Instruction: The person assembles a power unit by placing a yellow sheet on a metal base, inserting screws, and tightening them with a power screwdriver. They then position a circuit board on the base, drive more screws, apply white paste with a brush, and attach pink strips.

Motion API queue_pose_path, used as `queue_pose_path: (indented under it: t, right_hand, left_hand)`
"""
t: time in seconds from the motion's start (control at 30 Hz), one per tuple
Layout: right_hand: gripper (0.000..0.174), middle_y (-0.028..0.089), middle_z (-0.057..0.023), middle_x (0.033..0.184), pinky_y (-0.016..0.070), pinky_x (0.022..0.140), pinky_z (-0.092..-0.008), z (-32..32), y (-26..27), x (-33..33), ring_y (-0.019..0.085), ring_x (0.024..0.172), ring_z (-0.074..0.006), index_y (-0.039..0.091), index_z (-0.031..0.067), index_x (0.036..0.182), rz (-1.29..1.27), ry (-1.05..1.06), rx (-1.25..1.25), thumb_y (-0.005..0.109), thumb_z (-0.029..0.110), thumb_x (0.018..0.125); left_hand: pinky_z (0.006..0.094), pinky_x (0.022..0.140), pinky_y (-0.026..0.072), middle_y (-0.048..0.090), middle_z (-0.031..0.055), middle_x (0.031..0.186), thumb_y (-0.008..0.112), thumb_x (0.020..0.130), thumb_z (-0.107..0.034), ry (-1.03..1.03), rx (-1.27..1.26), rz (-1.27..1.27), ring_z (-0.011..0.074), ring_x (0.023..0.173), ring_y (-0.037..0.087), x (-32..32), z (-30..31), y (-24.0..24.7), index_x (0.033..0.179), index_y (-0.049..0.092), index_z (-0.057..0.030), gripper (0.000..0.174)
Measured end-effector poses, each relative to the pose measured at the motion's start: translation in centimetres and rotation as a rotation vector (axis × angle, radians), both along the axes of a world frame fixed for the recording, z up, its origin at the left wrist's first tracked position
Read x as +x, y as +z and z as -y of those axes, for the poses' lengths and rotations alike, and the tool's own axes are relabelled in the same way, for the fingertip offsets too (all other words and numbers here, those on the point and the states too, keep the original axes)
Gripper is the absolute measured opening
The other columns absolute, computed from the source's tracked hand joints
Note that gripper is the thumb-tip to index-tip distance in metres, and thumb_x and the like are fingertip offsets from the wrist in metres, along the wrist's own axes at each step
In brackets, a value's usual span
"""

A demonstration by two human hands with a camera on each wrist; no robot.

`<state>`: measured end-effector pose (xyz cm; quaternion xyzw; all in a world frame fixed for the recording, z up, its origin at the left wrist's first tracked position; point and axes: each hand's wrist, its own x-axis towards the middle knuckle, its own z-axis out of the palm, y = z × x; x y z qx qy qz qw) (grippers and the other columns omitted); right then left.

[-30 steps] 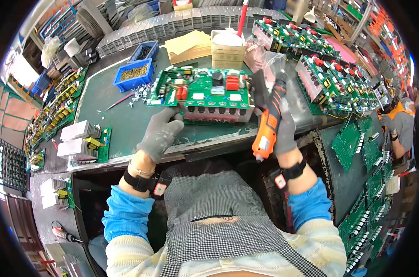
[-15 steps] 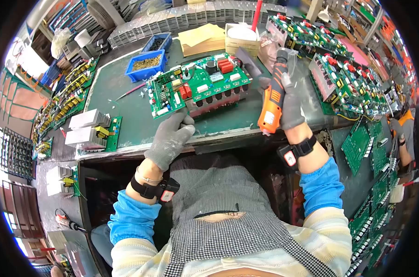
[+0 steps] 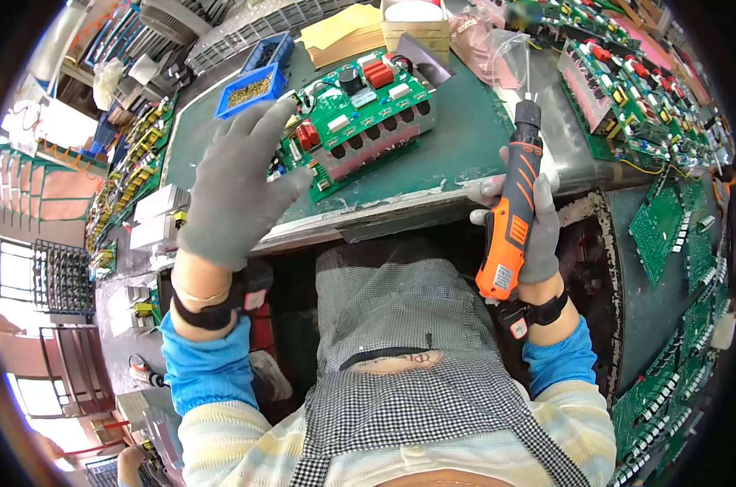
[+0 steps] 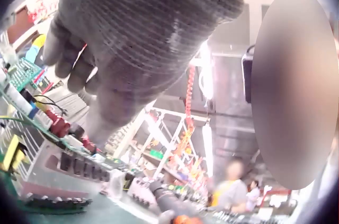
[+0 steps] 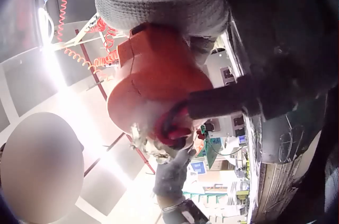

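Observation:
My gloved left hand (image 3: 242,183) is raised with fingers extended and thumb apart, overlapping the left end of a green circuit board (image 3: 331,105) in the head view. That board sits at an angle on the bench, with red and black components on top and a finned metal heat sink (image 3: 376,148) along its front. In the left wrist view the glove (image 4: 137,33) hangs above the board's edge. At the bench's front edge, my gloved right hand (image 3: 544,243) grips an orange and black electric screwdriver (image 3: 515,215), its bit pointing away from me. The right wrist view shows the screwdriver's orange rear end (image 5: 159,81).
Blue bins (image 3: 280,88) of small parts and a yellow paper stack (image 3: 343,39) lie behind the board. More assembled boards (image 3: 628,97) stand at the right, and others with heat sinks (image 3: 153,219) at the left. A plastic bag (image 3: 506,57) lies back right.
My left hand has left the board's front edge, rising leftward with its fingers opening out. The board has turned on the bench. My right hand has drawn the screwdriver toward me and rightward.

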<state>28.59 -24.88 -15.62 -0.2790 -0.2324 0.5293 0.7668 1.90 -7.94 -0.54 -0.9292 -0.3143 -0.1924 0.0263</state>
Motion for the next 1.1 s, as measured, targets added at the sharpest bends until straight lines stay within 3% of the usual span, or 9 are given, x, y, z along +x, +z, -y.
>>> queue_pose_path:
  t: [0.1,0.2,0.6,0.7,1.1]
  right_hand:
    - [0.073,0.065,-0.0113,0.104,0.0607,0.080,-0.0401,0.6,-1.3,0.2,0.067,0.104,-0.0295,0.025,0.0036,0.151,-0.013,0.019,0.007,0.045,0.053,0.101]
    - [0.073,0.065,-0.0111,0.100,0.0617,0.074,-0.0368,1.0,-1.3,-0.1,0.068,0.099,-0.0275,0.029,0.0021,0.149,-0.011,-0.019,-0.073,0.046,0.054,0.100]
    - [0.067,0.066,-0.0119,0.099,0.0620,0.077,-0.0369,1.7,-2.1,-0.1,0.068,0.101,-0.0288,0.033,0.0015,0.148,-0.038,-0.017,-0.116,0.044,0.049,0.103]
    - [0.057,0.066,-0.0117,0.099,0.0602,0.084,-0.0375,2.0,-2.4,0.0,0.067,0.105,-0.0284,0.060,-0.0013,0.111,-0.043,0.014,-0.110,0.049,0.053,0.099]
    - [0.055,0.066,-0.0117,0.100,0.0589,0.084,-0.0371,3.7,-2.7,-0.5,0.067,0.104,-0.0273,0.061,-0.0009,0.110,-0.046,-0.001,-0.101,0.051,0.052,0.098]
  left_hand:
    - [0.0457,0.107,0.0388,0.051,0.0111,0.140,0.079,0.069,-0.021,0.135,0.311,-0.192,0.0342,0.131,0.046,1.2,0.0,-2.1,0.136,0.055,-0.0122,0.072]
    - [0.0473,0.110,0.0338,0.049,0.0081,0.142,0.079,0.068,-0.021,0.173,0.353,-0.145,0.0316,0.133,0.043,2.1,0.2,-3.6,0.135,0.056,-0.0146,0.071]
    - [0.0442,0.106,0.0349,0.061,0.0060,0.127,0.074,0.073,-0.019,0.135,0.399,-0.048,0.0287,0.122,0.052,2.9,-0.7,-5.5,0.127,0.060,-0.0116,0.056]
    - [0.0440,0.107,0.0348,0.061,0.0061,0.127,0.073,0.075,-0.018,0.146,0.402,-0.052,0.0288,0.122,0.052,2.8,-0.8,-5.6,0.127,0.060,-0.0122,0.054]
    - [0.0441,0.108,0.0337,0.059,0.0057,0.132,0.073,0.078,-0.022,0.173,0.408,-0.093,0.0283,0.127,0.050,2.6,-0.4,-5.6,0.130,0.058,-0.0136,0.055]
